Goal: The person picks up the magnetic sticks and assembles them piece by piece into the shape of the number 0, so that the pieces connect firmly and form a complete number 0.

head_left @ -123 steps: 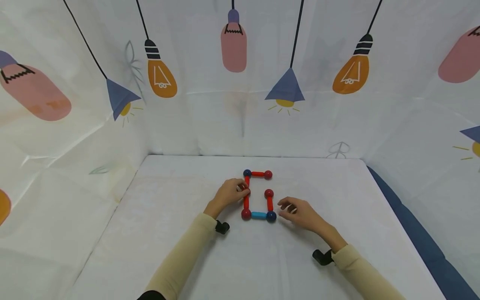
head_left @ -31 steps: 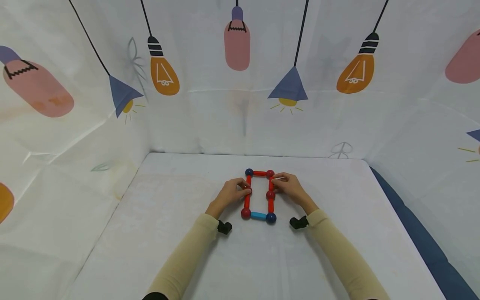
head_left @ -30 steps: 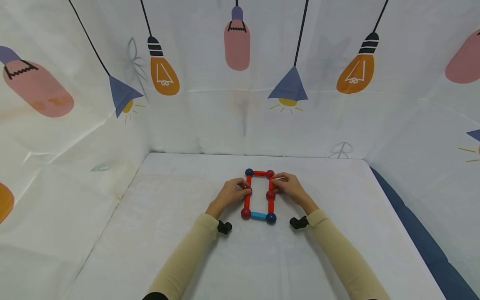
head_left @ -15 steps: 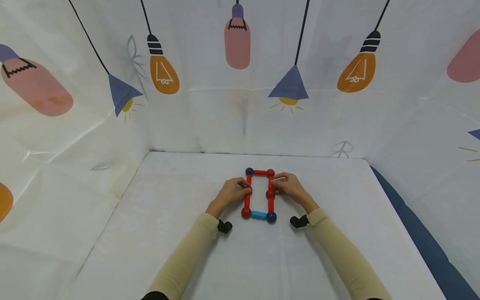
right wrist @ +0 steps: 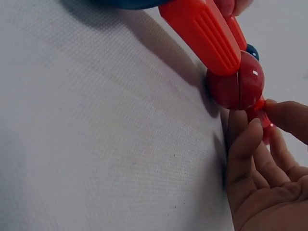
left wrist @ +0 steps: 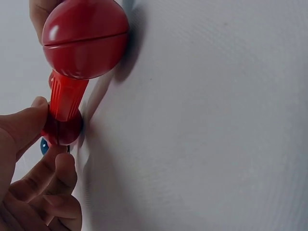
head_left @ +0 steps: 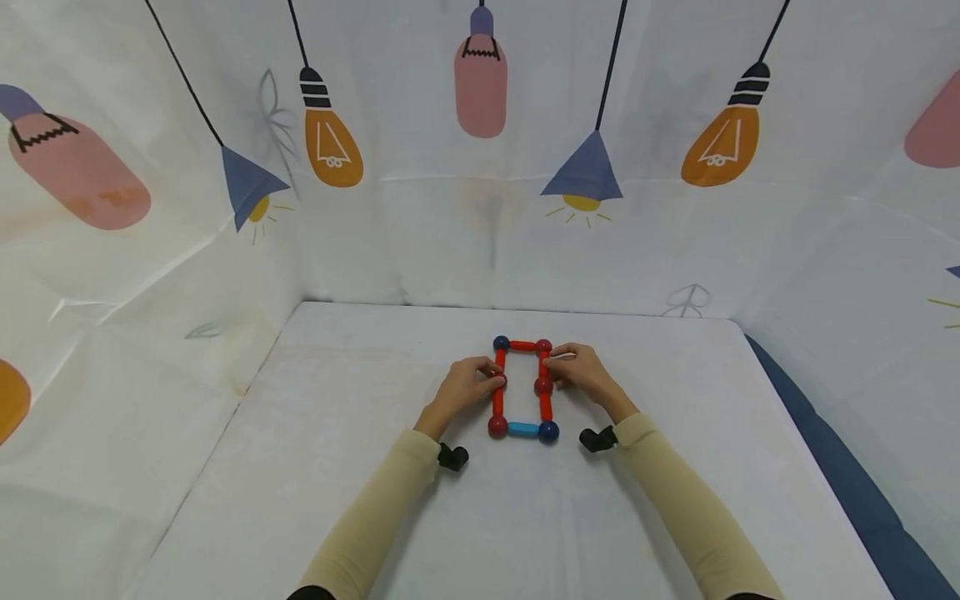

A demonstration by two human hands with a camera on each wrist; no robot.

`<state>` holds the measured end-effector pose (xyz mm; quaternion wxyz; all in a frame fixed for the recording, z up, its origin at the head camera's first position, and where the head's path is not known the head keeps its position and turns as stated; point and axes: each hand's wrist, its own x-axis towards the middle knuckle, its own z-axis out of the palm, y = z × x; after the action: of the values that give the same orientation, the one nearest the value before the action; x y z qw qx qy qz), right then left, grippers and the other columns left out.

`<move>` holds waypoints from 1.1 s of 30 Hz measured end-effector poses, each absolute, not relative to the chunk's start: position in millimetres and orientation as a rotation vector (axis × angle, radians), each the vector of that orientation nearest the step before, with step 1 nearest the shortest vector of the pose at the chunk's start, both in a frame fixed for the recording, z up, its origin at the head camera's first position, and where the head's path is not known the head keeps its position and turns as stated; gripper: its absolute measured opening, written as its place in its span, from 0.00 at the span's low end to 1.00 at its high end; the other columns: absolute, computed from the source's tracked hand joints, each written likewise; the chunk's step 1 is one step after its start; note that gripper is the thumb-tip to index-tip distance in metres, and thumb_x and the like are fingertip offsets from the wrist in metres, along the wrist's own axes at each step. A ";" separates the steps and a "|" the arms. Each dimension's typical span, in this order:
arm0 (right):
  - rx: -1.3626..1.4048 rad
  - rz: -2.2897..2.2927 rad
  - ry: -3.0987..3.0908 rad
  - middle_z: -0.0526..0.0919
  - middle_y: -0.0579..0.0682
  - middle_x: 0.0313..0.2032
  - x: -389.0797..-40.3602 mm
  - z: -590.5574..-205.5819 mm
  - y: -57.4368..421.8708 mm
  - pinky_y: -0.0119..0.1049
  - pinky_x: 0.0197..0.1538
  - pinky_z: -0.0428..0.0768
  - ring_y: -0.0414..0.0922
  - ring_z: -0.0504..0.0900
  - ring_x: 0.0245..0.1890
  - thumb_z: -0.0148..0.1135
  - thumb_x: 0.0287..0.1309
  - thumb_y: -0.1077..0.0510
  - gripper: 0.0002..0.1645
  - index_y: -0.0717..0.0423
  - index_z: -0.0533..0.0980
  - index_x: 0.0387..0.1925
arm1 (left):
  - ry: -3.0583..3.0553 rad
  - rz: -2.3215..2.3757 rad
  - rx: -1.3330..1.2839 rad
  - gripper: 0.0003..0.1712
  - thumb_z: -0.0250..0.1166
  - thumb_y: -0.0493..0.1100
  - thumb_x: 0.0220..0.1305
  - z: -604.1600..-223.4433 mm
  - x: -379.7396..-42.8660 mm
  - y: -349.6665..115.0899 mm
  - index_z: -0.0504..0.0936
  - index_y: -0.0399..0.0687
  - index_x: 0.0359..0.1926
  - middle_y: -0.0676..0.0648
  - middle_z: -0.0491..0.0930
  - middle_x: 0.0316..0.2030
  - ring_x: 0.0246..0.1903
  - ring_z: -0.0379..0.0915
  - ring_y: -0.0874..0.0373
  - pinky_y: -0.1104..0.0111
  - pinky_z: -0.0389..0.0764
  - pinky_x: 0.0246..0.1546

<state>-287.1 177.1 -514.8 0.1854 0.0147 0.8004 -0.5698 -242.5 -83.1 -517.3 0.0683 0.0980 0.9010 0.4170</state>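
Note:
Red rods, one light-blue rod (head_left: 523, 430) and several red and dark-blue balls form a closed upright rectangle on the white table (head_left: 375, 517). They look like a magnetic building set. My left hand (head_left: 461, 387) pinches the red ball (left wrist: 62, 131) midway along the left side between thumb and finger. On the right side, my right hand (head_left: 588, 375) pinches the upper red rod (right wrist: 258, 114), just beyond the middle red ball (right wrist: 238, 82). A large red ball (left wrist: 86, 37) marks the near left corner; a dark-blue ball (head_left: 548, 432) the near right.
A white sheet (head_left: 420, 242) printed with lamps and bulbs rises behind the table and at both sides. Blue fabric (head_left: 840, 467) shows past the table's right edge. A small black camera (head_left: 453, 457) sits at my left wrist, another (head_left: 597, 439) at my right.
About four seconds ago the right side had a gap and my right hand was apart from it, lower down. A red rod now bridges that gap. Hands have stayed nearly still this last second.

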 end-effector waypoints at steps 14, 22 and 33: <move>-0.007 -1.379 2.450 0.86 0.61 0.47 -271.8 -514.1 175.8 0.33 0.37 0.81 0.46 0.84 0.36 0.65 0.69 0.47 0.27 0.62 0.75 0.59 | 2.729 1.279 0.297 0.19 0.71 0.49 0.67 -524.0 -237.5 -83.6 0.84 0.50 0.56 0.49 0.86 0.46 0.46 0.79 0.54 0.61 0.83 0.50; -0.142 -1.142 2.635 0.87 0.60 0.46 -251.2 -506.5 166.2 0.42 0.44 0.85 0.49 0.83 0.38 0.70 0.63 0.43 0.31 0.60 0.73 0.56 | 2.743 1.298 0.269 0.16 0.71 0.48 0.67 -522.7 -237.9 -82.6 0.85 0.49 0.53 0.49 0.86 0.44 0.42 0.78 0.55 0.63 0.83 0.46; -0.050 -1.124 2.683 0.85 0.63 0.49 -247.3 -504.5 170.2 0.45 0.48 0.86 0.51 0.83 0.41 0.67 0.65 0.48 0.27 0.62 0.74 0.55 | 2.719 1.282 0.263 0.17 0.70 0.47 0.68 -521.5 -236.1 -73.4 0.85 0.49 0.55 0.49 0.86 0.46 0.45 0.78 0.54 0.62 0.83 0.49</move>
<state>-247.3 170.2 -504.5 0.1157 -0.0172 0.9160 -0.3838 -236.1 -73.4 -521.5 0.0621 0.0872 0.8992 0.4242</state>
